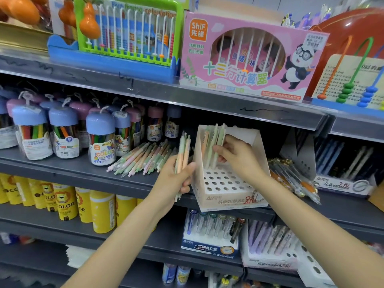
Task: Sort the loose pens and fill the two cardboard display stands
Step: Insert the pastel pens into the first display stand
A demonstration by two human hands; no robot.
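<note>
Pastel loose pens (145,157) lie beside crayon jars (100,138), left of stand (226,183).

The display stand (229,194) was matt white cardboard with punched holes. The pens (143,157) looked smooth pastel plastic. The shelf (68,169) was dull grey painted metal.

The light is bright and even, and seems to come from above. Dark shadows sit under each shelf (145,94). The shelves bend at the edges of the picture. The bottom corners look soft and blurry. The jar lids shine a little.
</note>
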